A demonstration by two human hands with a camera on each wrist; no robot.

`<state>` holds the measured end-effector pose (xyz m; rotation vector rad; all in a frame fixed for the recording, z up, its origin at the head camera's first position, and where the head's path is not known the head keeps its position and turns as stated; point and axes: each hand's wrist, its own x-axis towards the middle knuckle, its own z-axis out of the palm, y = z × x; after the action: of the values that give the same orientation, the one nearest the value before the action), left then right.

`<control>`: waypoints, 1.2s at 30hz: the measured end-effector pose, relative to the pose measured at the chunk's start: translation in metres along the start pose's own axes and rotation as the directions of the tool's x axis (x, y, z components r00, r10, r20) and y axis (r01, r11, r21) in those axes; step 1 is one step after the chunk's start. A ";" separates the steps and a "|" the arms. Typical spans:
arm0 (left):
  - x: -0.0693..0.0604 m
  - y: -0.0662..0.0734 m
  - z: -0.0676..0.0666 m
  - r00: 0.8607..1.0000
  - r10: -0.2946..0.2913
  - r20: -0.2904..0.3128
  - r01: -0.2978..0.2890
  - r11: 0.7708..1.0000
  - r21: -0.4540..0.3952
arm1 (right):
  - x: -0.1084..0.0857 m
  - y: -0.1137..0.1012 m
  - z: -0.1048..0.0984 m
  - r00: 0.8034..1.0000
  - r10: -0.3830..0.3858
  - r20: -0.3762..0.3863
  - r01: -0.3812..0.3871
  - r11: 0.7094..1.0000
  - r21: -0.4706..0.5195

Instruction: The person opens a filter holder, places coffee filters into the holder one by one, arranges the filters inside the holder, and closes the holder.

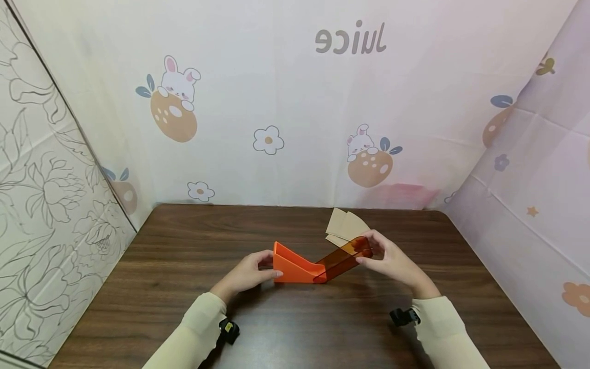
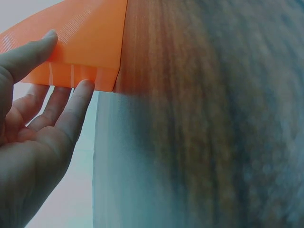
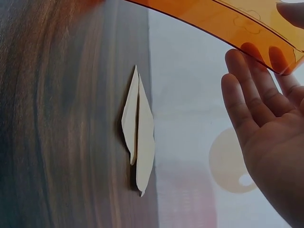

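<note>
An orange wedge-shaped plastic holder (image 1: 295, 267) stands on the table, its top side uncovered. From its low right end a see-through amber lid (image 1: 338, 262) slants up to the right, swung away from the holder. My left hand (image 1: 249, 274) grips the tall left end. In the left wrist view the thumb lies on the holder's (image 2: 90, 38) side face and the fingertips on its end face. My right hand (image 1: 389, 259) pinches the lid's raised far end between thumb and fingers. Through the amber lid (image 3: 232, 23) some fingertips show in the right wrist view.
Flat beige papers (image 1: 345, 225), looking like coffee filters, lie behind the lid near the table's back edge. The brown wooden table (image 1: 193, 241) meets a patterned cloth (image 1: 276, 92) at the back, with more cloth at both sides.
</note>
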<state>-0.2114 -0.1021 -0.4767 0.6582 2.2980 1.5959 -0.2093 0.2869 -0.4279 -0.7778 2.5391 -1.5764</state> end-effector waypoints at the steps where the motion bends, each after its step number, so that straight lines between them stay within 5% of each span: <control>1: 0.000 0.000 0.000 1.000 0.002 0.002 -0.002 1.000 0.000 | 0.000 0.000 0.000 1.000 0.000 0.000 0.000 1.000 0.003; 36: -0.001 0.004 0.001 1.000 -0.011 -0.019 0.012 1.000 0.025 | -0.007 0.004 -0.002 1.000 0.019 -0.005 -0.018 1.000 0.019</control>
<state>-0.2088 -0.1006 -0.4735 0.6374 2.3341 1.5776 -0.2057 0.2930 -0.4321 -0.7468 2.5242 -1.5965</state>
